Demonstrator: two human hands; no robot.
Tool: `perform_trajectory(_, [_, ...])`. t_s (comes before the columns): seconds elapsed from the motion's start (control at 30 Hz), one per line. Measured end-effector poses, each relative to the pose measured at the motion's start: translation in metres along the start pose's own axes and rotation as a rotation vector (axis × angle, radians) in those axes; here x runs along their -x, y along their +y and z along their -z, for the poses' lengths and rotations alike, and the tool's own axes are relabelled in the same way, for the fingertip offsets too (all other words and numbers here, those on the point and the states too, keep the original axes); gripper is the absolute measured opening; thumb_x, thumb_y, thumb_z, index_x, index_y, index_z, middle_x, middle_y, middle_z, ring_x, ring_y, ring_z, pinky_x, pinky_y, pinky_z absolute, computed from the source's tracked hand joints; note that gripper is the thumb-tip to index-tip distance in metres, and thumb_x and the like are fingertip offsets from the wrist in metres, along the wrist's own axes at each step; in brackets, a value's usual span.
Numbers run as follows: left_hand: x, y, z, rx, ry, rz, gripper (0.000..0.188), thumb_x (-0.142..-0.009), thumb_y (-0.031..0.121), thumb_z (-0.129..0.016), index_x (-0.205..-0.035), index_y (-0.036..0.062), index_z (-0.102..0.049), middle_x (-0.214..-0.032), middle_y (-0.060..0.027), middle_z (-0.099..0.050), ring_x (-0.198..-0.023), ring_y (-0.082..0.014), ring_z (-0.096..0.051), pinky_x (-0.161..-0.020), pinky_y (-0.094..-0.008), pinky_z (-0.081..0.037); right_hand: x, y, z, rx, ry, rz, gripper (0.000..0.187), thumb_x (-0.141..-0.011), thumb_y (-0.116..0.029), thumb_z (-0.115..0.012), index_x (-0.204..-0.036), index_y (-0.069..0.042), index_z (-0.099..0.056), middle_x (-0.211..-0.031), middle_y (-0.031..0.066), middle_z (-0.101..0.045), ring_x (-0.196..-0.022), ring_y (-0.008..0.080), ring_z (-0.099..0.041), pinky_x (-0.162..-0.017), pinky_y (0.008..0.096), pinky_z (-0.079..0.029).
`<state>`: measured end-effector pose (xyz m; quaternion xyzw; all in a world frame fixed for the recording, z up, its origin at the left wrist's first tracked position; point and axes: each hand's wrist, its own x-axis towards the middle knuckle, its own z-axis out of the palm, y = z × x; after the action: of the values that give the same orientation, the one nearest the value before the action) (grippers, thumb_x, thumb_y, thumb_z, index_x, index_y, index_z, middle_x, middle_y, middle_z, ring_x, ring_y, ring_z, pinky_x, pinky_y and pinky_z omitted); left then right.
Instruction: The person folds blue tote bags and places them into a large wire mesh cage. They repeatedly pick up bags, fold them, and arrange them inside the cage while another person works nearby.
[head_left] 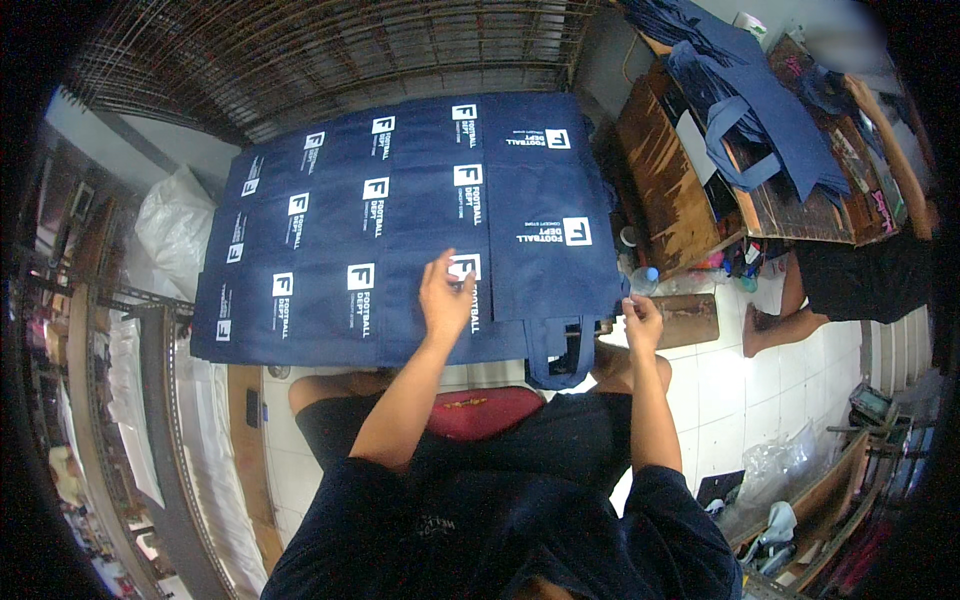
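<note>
Navy blue fabric tote bags (420, 220) with white printed logos lie overlapping in rows in front of me. Along the right side, bags (535, 190) are turned so that their prints face another way. One strap handle (541, 350) hangs over the near edge. My left hand (447, 297) is over the bags, beside a print in the near row, its fingers apart and nothing in them. Just beyond the right edge of the bags, my right hand (643, 322) is closed in a pinch; what is between its fingertips is too small to make out.
A clear bottle with a blue cap (650, 275) stands just beyond my right hand. At the far right, blue bags (740, 60) are piled on a worn wooden cabinet (650, 170), beside another person's arm (885, 130). Wire grids (330, 60) stand behind. White plastic (180, 225) lies left.
</note>
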<state>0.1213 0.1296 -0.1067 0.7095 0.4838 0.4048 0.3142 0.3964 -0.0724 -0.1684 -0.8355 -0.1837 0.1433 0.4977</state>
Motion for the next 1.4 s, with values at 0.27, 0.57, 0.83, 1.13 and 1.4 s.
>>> perform_trajectory(0.27, [-0.093,0.06,0.065,0.068,0.15,-0.163,0.055,-0.074,0.007,-0.073,-0.124,0.0066,-0.051,-0.097,-0.0062,-0.058,-0.073,-0.0089,-0.055,-0.057,-0.0223,-0.048,-0.008,-0.073,0.082,-0.163,0.341,0.281,0.021,-0.084,-0.016,-0.065,-0.094,0.002,-0.064,-0.081,0.0087,-0.066,-0.077,0.0136,-0.06,-0.074,0.0281,-0.048])
perform_trajectory(0.57, [-0.251,0.221,0.098,0.45,-0.117,-0.031,0.068,-0.078,0.031,-0.071,-0.133,0.0066,-0.04,-0.116,-0.0113,-0.053,-0.102,-0.0169,-0.052,-0.083,-0.0328,-0.044,-0.151,-0.162,0.267,-0.379,0.827,0.421,0.042,-0.086,-0.034,-0.063,-0.116,-0.006,-0.056,-0.095,0.007,-0.058,-0.082,0.0155,-0.055,-0.072,0.0267,-0.045])
perform_trajectory(0.83, [-0.314,0.295,0.135,-0.723,0.536,-0.865,0.065,-0.076,0.026,-0.069,-0.133,0.0155,-0.04,-0.131,-0.0133,-0.042,-0.121,-0.0315,-0.042,-0.092,-0.041,-0.044,-0.22,-0.204,0.249,0.431,0.497,0.297,0.071,-0.073,-0.042,-0.067,-0.133,-0.015,-0.041,-0.113,0.0174,-0.06,-0.106,0.0368,-0.056,-0.09,0.0451,-0.043])
perform_trajectory(1.13, [-0.347,0.308,0.141,-1.04,0.556,-0.85,0.07,-0.072,0.036,-0.07,-0.13,0.0106,-0.04,-0.124,-0.0111,-0.045,-0.118,-0.0266,-0.044,-0.098,-0.0417,-0.037,-0.209,-0.204,0.249,0.732,0.438,0.235,0.069,-0.073,-0.034,-0.06,-0.136,-0.02,-0.037,-0.115,0.0193,-0.06,-0.108,0.0369,-0.056,-0.094,0.0524,-0.037])
perform_trajectory(1.4, [-0.349,0.315,0.164,-0.888,0.368,-0.88,0.051,-0.081,0.048,-0.06,-0.111,0.0077,-0.049,-0.101,-0.0129,-0.053,-0.095,-0.0293,-0.055,-0.084,-0.0424,-0.042,-0.234,-0.236,0.288,0.469,0.63,0.34,0.033,-0.09,-0.039,-0.044,-0.118,-0.025,-0.056,-0.112,0.0158,-0.061,-0.103,0.0379,-0.057,-0.087,0.0449,-0.044])
